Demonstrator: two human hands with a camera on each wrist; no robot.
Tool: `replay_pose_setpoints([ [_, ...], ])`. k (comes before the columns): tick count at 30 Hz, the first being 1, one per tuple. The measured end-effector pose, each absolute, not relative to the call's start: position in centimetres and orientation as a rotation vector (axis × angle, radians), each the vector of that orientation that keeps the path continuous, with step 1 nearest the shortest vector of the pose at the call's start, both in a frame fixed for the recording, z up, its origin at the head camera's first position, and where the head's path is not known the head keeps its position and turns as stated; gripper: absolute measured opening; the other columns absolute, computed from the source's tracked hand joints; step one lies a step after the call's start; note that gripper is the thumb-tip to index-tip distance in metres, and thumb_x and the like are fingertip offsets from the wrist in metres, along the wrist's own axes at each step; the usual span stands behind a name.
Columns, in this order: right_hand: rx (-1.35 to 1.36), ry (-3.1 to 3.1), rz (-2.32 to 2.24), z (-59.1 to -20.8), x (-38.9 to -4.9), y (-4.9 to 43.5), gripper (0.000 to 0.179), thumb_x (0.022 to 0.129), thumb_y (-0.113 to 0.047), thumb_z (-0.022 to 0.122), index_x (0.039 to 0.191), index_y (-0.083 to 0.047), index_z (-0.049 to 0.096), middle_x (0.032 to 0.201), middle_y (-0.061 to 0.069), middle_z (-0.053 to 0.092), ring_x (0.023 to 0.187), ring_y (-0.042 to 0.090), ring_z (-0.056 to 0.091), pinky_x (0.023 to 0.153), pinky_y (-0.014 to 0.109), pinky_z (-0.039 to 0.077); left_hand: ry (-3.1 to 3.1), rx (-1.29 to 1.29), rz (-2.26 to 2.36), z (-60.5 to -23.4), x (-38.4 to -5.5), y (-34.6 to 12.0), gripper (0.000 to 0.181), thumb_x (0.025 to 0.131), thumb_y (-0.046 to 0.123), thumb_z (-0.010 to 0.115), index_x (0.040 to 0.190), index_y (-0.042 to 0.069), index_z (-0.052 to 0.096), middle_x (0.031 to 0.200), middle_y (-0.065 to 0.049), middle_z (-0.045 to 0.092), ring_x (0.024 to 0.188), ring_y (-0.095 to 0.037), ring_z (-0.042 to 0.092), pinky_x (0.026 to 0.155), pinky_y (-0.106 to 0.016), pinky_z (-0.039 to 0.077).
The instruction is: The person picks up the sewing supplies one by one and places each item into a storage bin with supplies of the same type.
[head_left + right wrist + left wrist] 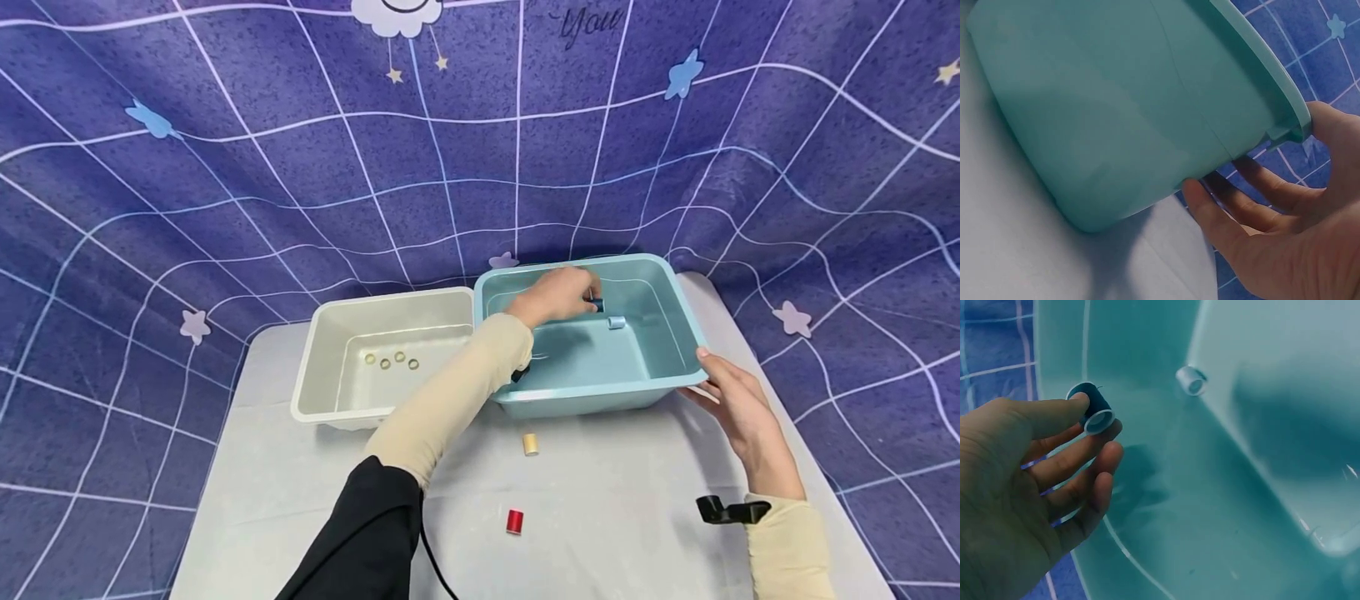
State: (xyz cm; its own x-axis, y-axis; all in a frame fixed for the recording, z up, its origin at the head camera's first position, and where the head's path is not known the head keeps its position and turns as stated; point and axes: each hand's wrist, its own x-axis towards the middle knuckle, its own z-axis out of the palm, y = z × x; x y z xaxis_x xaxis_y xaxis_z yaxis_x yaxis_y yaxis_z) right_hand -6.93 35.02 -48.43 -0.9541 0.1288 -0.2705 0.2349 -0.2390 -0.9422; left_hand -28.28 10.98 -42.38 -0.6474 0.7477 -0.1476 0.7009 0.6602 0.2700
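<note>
My left hand (558, 293) reaches into the light blue plastic bin (588, 392). It pinches a dark blue thread spool (1094, 409) between thumb and fingertips, above the bin's floor. A light blue thread spool (617, 322) lies in the bin, apart from the hand; the left wrist view shows this pale spool (1192, 381) by the floor's edge. My right hand (738, 404) grips the bin's near right corner. In the right wrist view its thumb lies at the rim (1300, 119) and its fingers (1207, 203) are against the outer wall.
Left of the blue bin stands an off-white bin (303, 383) with several small yellowish rings (400, 357) in it. A yellow thread spool (531, 444) and a red thread spool (514, 522) stand on the white tabletop (600, 500). A purple-blue checked curtain (480, 150) surrounds the table.
</note>
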Motion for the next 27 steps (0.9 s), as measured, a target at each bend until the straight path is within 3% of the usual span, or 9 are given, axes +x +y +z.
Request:
replay_pose_setpoints([
  [6,0.441,1.910,-2.352,-48.5,-7.2,35.0,0.032,0.106,-0.036,0.061,0.131,-0.015,0.059,0.120,-0.012,0.061,0.103,0.001,0.069,0.090,0.022,0.061,2.641,1.156,0.132,-43.7,-28.5,12.0,0.021,0.100,0.033,0.071,0.118,0.021,0.073,0.117,0.008,0.073,0.103,-0.012,0.067,0.094,-0.033,0.056],
  [10,0.424,1.909,-2.341,-48.5,-7.2,35.2,0.031,0.107,-0.036,0.060,0.130,-0.015,0.060,0.120,-0.013,0.062,0.104,0.001,0.069,0.091,0.022,0.061,2.652,1.166,0.035,-44.6,-28.5,12.8,0.007,0.100,0.026,0.070,0.097,0.020,0.069,0.095,0.008,0.064,0.084,-0.010,0.055,0.082,-0.031,0.053],
  [14,0.417,1.914,-2.344,-48.6,-7.1,35.3,0.025,0.107,-0.035,0.060,0.125,-0.019,0.063,0.119,-0.012,0.064,0.103,0.002,0.070,0.090,0.022,0.061,2.651,1.226,-0.081,-45.6,-28.5,13.8,0.019,0.098,0.021,0.067,0.082,0.020,0.057,0.083,0.006,0.053,0.077,-0.013,0.044,0.075,-0.032,0.049],
  [22,0.403,1.938,-2.323,-48.5,-7.0,35.4,0.024,0.107,-0.036,0.059,0.123,-0.019,0.066,0.119,-0.012,0.065,0.104,0.002,0.071,0.091,0.022,0.061,2.619,1.280,-0.218,-48.1,-28.8,15.3,0.017,0.099,0.020,0.064,0.083,0.020,0.057,0.090,0.006,0.064,0.078,-0.014,0.049,0.080,-0.036,0.055],
  [27,0.395,1.938,-2.319,-48.5,-7.1,35.4,0.021,0.108,-0.036,0.058,0.121,-0.022,0.066,0.118,-0.012,0.066,0.104,0.002,0.070,0.091,0.022,0.061,2.618,1.305,-0.344,-49.4,-29.0,15.6,0.012,0.099,0.021,0.063,0.088,0.021,0.060,0.101,0.006,0.073,0.087,-0.013,0.064,0.087,-0.037,0.060],
])
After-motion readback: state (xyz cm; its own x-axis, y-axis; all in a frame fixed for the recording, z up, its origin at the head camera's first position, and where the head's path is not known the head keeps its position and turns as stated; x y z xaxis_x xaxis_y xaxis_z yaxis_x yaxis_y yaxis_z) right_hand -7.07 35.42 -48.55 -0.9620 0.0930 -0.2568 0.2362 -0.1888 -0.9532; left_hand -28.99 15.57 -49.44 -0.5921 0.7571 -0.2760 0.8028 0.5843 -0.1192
